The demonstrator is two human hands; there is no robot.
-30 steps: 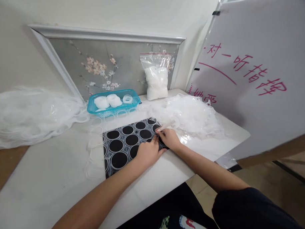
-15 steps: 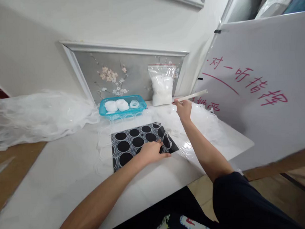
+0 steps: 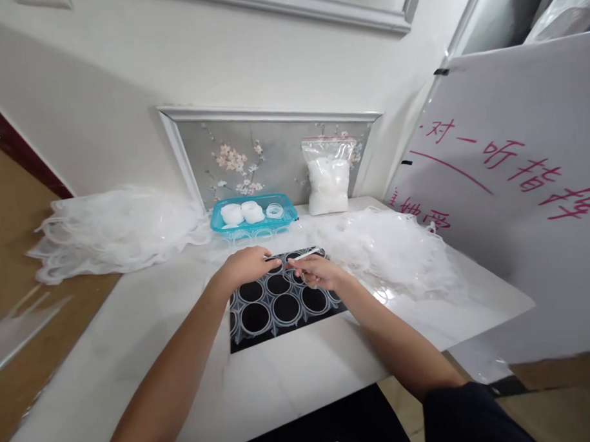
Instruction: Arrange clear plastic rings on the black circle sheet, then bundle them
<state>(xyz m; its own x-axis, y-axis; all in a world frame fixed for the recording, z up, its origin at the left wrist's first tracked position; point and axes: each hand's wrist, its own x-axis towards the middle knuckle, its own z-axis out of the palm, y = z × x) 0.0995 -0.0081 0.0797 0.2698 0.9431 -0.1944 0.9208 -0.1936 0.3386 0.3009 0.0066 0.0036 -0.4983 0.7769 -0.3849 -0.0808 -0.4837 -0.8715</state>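
A black sheet (image 3: pixel 286 308) with rows of pale-rimmed circles lies on the white table. My left hand (image 3: pixel 249 264) is over its upper left edge, fingers apart and pointing right, with nothing visible in it. Just to the right, my right hand (image 3: pixel 316 272) is above the sheet, its fingers closed on a thin white stick (image 3: pixel 306 253). The stick slants up to the right over the sheet's top part. The fingertips of both hands are close together, with a small gap between them.
Behind the sheet, a blue tray (image 3: pixel 254 230) holds white rolls and rings. A zip bag (image 3: pixel 328 184) of white material stands against the wall. White filmy piles lie left (image 3: pixel 121 233) and right (image 3: pixel 397 249). At right is a whiteboard (image 3: pixel 508 239) with red writing.
My right hand has come down and left from beside the zip bag, bringing the stick over the sheet. My left hand has moved up and left across the sheet. The view has shifted.
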